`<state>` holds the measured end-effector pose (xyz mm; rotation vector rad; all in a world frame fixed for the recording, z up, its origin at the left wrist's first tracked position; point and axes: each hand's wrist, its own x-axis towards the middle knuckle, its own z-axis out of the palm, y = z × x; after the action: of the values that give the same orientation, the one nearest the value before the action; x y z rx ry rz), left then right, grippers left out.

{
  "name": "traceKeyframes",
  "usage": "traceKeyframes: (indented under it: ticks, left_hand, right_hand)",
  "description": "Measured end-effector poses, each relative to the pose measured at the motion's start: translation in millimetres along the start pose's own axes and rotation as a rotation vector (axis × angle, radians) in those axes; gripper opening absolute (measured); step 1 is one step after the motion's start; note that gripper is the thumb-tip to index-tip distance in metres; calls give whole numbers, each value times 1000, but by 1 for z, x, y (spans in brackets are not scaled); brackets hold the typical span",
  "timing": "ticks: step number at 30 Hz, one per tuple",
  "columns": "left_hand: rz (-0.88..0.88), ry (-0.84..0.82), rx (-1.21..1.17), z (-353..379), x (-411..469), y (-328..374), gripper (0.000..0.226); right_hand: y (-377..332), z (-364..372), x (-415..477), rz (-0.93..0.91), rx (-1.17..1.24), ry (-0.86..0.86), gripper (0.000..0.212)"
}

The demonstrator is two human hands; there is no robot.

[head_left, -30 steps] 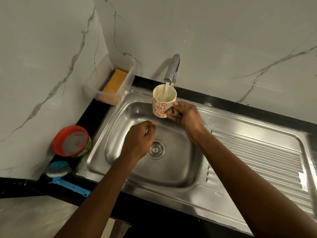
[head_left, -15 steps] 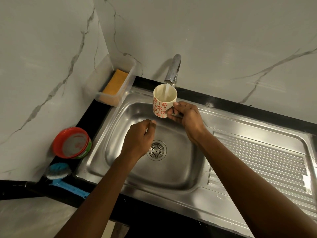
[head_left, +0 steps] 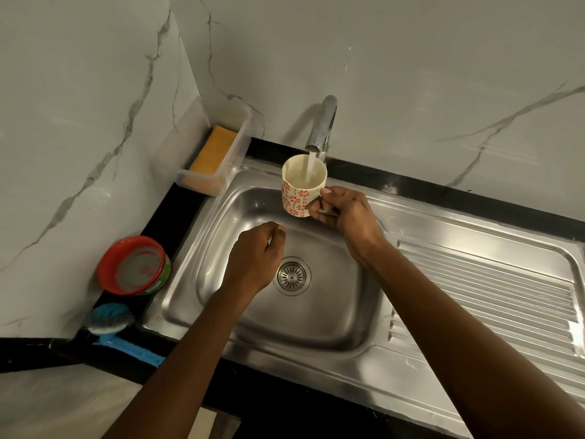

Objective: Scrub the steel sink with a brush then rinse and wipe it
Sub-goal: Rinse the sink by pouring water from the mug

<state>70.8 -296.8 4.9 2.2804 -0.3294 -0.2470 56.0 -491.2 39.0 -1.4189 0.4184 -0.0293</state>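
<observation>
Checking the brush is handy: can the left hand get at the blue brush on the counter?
Probably yes: the left hand holds nothing, and the blue brush lies uncovered on the counter to its left, with nothing between them.

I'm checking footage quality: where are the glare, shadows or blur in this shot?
Head view: glare whitens the drainboard at its right edge. The tap casts a soft shadow leftward on the wall. The brush at lower left looks dim and slightly soft.
</observation>
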Motion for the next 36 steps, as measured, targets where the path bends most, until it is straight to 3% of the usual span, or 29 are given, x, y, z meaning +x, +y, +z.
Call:
traceKeyframes:
  ticks: [12, 18, 22, 27, 36]
  left_hand:
    - [-18, -35, -7, 11, 2, 6, 31]
    - [-48, -118, -24, 42, 7, 3, 28]
    - [105, -248, 41, 93, 16, 0, 49]
    - [400, -341, 277, 165, 51, 23, 70]
    - [510, -475, 475, 223, 103, 57, 68]
  right_hand:
    - [9, -11, 0, -5, -1, 12, 29]
    - [14, -44, -20, 30, -26, 26, 37]
    - [8, -98, -34, 94, -135, 83, 30]
    - [-12, -166, -38, 184, -465, 182, 31]
    - [-28, -191, 2, 246, -799, 170, 21]
